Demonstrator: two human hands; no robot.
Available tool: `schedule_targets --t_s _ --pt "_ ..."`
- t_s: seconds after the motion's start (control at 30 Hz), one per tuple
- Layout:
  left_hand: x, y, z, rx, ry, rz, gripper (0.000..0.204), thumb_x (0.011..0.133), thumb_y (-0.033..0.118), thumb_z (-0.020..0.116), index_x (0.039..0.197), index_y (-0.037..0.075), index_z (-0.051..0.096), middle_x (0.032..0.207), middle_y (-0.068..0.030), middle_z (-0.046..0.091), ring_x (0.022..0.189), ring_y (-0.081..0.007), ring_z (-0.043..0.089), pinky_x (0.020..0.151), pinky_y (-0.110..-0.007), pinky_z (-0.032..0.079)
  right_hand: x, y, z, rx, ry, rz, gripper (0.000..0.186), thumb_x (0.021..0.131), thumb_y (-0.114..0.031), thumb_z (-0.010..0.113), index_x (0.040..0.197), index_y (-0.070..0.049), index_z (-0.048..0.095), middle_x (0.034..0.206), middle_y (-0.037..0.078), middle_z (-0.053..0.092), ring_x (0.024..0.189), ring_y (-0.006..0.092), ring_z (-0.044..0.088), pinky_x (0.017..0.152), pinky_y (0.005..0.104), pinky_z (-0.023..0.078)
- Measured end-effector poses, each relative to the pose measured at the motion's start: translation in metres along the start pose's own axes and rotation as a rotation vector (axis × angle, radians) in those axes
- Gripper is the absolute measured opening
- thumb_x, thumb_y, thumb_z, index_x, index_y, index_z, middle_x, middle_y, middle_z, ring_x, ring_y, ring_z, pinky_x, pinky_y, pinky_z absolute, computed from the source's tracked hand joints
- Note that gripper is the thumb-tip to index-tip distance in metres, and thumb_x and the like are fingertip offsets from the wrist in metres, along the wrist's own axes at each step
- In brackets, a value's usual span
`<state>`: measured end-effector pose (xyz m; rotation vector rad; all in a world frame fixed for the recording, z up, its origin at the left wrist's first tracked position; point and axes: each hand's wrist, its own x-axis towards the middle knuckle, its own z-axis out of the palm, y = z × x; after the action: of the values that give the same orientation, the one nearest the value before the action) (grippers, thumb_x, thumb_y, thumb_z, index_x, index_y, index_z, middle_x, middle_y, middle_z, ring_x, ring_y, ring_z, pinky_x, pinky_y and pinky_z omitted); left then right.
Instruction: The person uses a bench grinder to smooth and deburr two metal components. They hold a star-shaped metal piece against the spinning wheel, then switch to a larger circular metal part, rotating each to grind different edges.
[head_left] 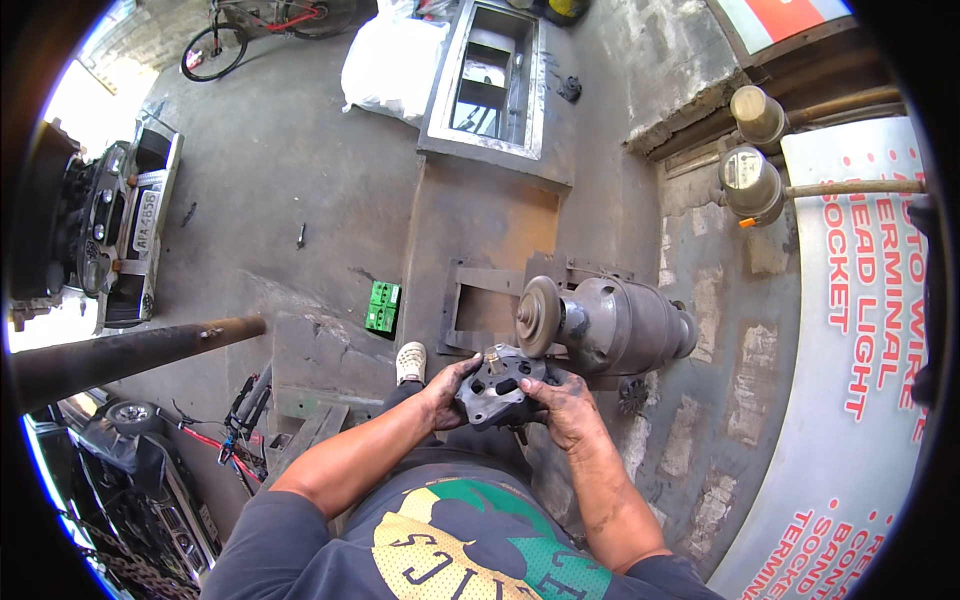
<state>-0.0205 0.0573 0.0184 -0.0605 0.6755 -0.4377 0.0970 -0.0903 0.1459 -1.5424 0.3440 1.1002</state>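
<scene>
In front of my waist I hold a grey metal alternator housing (486, 404), with slots, mounting lugs and a brass-coloured stud on its upper face. My left hand (447, 396) is closed round its left side, and my right hand (566, 408) grips its right edge with the thumb on top. Both hands are smudged dark. Just beyond the housing stands a bench grinder (628, 325) with a round wheel (538, 310) on its left end. The housing's far edge is close to the wheel; whether they touch I cannot tell.
A metal frame (450, 308) stands left of the grinder. On the floor lies a green battery (382, 306). Farther off are a metal box (432, 130), a white sack (395, 65) and a bicycle (215, 52). A thick pole (140, 355) and a vehicle (110, 225) are left; a sign (860, 330) leans right.
</scene>
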Motion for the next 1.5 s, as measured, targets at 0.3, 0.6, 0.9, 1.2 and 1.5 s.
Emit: schedule_targets --t_s 0.3,0.6,0.9,1.2,1.5 --pt "-0.002 0.002 0.003 -0.013 0.027 0.006 0.05 0.112 0.045 0.043 0.146 0.01 0.057 0.14 -0.014 0.066 0.124 -0.0299 0.067 0.108 -0.049 0.054 0.0 -0.01 -0.007 0.019 -0.116 0.071 0.048 0.08 -0.006 0.09 0.12 0.009 0.067 0.104 0.017 0.076 0.088 0.0262 0.076 0.078 0.0396 0.063" --pt "-0.001 0.003 0.015 0.017 0.023 -0.012 0.047 0.112 0.043 0.044 0.142 0.01 0.059 0.136 -0.0127 0.069 0.12 -0.0287 0.069 0.106 -0.047 0.055 -0.005 -0.006 -0.011 0.011 -0.093 -0.012 0.049 0.081 -0.008 0.089 0.123 0.005 0.066 0.105 0.012 0.076 0.089 0.0229 0.075 0.079 0.0363 0.063" --pt "0.008 -0.001 0.005 0.0 -0.036 0.014 0.051 0.113 0.045 0.04 0.147 0.01 0.056 0.14 -0.0134 0.066 0.124 -0.0289 0.067 0.108 -0.048 0.055 0.003 -0.013 -0.01 -0.009 -0.084 0.006 0.041 0.084 -0.007 0.086 0.118 0.006 0.068 0.103 0.013 0.076 0.087 0.0243 0.076 0.079 0.0374 0.063" --pt "-0.001 -0.009 0.006 -0.058 0.054 0.056 0.051 0.112 0.045 0.042 0.148 0.011 0.055 0.143 -0.0125 0.065 0.13 -0.0297 0.064 0.114 -0.047 0.049 0.027 -0.008 -0.025 -0.034 -0.194 0.082 0.046 0.086 -0.013 0.084 0.125 0.004 0.066 0.11 0.013 0.075 0.091 0.0262 0.076 0.083 0.0432 0.064" --pt "-0.001 -0.023 -0.008 0.079 -0.143 0.021 0.069 0.1 0.056 0.065 0.146 0.006 0.056 0.138 -0.0165 0.068 0.124 -0.0327 0.068 0.109 -0.052 0.054 -0.019 0.005 -0.04 0.013 -0.273 0.11 0.063 0.084 -0.013 0.084 0.14 0.002 0.058 0.125 0.01 0.071 0.11 0.0207 0.068 0.093 0.0366 0.059"
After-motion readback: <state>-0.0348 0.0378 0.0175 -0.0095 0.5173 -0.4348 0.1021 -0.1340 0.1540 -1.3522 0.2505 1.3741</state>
